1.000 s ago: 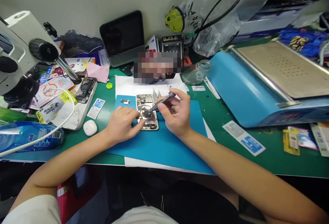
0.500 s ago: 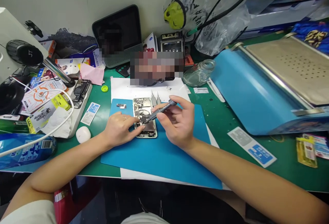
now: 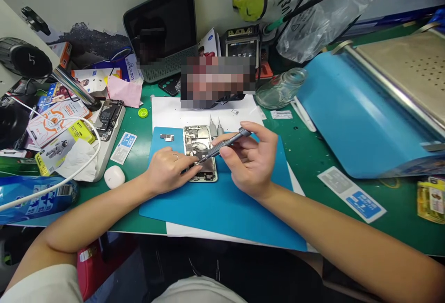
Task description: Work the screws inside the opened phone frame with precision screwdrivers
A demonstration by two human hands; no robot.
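An opened phone (image 3: 206, 173) with bare inner parts lies upright on the blue mat (image 3: 222, 210). My right hand (image 3: 255, 161) holds a dark grey screwdriver (image 3: 225, 145) slantwise, fingertips around its handle and cap, with the tip pointing down-left over the phone. At that tip, over the phone's left side, the thumb and index finger of my left hand (image 3: 170, 168) come together. What they pinch is too small to make out. Two more screwdrivers (image 3: 216, 129) lie just beyond the phone. A small phone part (image 3: 167, 137) rests on the mat to the left.
Left stand a microscope post (image 3: 74, 87), another opened phone (image 3: 109, 120), boxes and a white earbud case (image 3: 114, 177). Behind are a dark screen (image 3: 163, 29) and a glass jar (image 3: 281, 87). A blue machine (image 3: 354, 122) occupies the right, near a label card (image 3: 352, 194).
The view has shifted slightly, so the scene sits a little differently in the frame. Both hands keep nearly the same pose, the screwdriver tip still at my left fingertips.
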